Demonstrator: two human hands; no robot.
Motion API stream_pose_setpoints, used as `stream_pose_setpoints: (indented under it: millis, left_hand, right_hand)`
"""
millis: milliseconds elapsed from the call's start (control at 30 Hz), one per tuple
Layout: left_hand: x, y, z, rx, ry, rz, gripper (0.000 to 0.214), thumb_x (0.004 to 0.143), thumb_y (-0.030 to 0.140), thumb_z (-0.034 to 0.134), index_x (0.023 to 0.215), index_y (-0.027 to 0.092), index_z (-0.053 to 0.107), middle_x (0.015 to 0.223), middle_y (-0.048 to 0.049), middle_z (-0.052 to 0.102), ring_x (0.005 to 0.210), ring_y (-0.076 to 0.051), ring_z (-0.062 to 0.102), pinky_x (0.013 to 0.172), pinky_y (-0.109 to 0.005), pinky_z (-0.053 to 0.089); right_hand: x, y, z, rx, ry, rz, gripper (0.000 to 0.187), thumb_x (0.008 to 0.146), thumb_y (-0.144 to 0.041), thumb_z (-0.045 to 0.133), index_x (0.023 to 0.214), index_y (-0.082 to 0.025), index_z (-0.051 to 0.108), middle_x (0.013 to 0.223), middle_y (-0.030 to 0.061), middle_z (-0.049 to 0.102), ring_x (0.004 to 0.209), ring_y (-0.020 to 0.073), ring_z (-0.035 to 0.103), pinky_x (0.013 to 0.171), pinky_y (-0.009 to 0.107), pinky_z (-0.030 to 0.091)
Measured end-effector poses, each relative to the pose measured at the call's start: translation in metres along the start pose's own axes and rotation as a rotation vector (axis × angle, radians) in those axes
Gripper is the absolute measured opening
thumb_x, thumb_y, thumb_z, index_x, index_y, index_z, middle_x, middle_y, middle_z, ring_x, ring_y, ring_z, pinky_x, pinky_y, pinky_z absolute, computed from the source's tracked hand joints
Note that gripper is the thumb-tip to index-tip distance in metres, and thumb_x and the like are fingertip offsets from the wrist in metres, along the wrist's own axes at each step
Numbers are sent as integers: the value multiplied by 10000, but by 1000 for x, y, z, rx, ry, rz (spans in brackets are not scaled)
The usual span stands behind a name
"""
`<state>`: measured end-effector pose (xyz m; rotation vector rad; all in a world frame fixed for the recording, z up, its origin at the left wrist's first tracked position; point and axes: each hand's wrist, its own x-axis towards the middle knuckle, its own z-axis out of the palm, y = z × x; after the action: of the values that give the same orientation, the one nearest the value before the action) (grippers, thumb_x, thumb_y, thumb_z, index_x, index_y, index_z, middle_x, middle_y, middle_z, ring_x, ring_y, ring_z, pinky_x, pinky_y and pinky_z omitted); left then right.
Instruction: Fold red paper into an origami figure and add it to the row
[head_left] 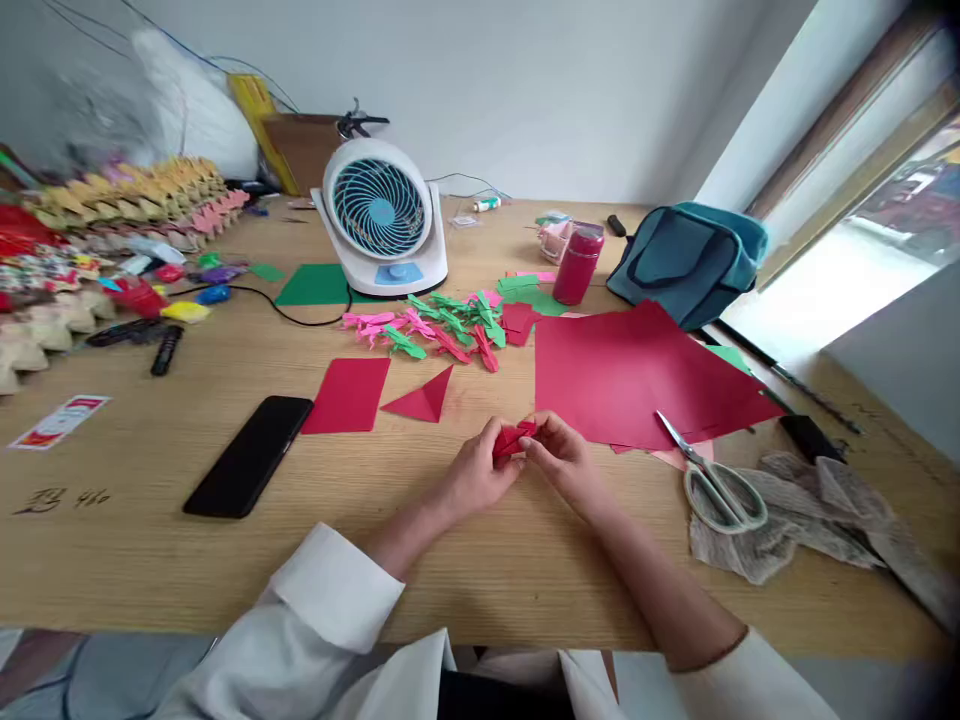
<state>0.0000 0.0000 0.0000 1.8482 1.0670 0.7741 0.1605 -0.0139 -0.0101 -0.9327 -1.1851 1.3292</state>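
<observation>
Between both hands, just above the wooden table, is a small folded piece of red paper [509, 439]. My left hand [482, 468] grips its left side, fingers closed round it. With thumb and fingers pinched, my right hand [561, 456] holds its right end. Left of the hands lies a red paper folded into a triangle [426, 398], beside a stack of red paper rectangles [348, 394]. Farther back sits a pile of pink, green and red folded paper figures [450, 325]. Large red paper sheets [637, 375] spread out to the right.
Scissors [716, 485] rest on crumpled gauzy cloth [795, 510] at right. A black phone [249, 456] lies at left. Behind stand a white fan [382, 215], a red thermos [579, 264] and a teal bag [686, 262]. Rows of folded paper pieces [135, 200] fill the far left.
</observation>
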Motion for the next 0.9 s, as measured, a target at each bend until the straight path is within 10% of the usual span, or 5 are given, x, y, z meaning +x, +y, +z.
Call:
stream_pose_setpoints:
  millis: [367,900]
  left_hand:
    - [0,-7,-3,-25,183,85,161,952,327,507,934,177,561,854,-19,648,714,-118,601,637,-203,454]
    - [-2,-1,-5,-30,92,40,305,1003,380,400,917,167,601,582,44,523,545,-103,531,577,-208,398]
  right_hand:
    - [2,-4,-2,-75,5,11,234,810,-405,713,884,-225,583,801,-3,597,739,151,558,712,296,468]
    - [-1,3,-5,-422,51,-159,189,869,-211,552,1056,-239,556,824,-2,547,662,143,486,603,279,409]
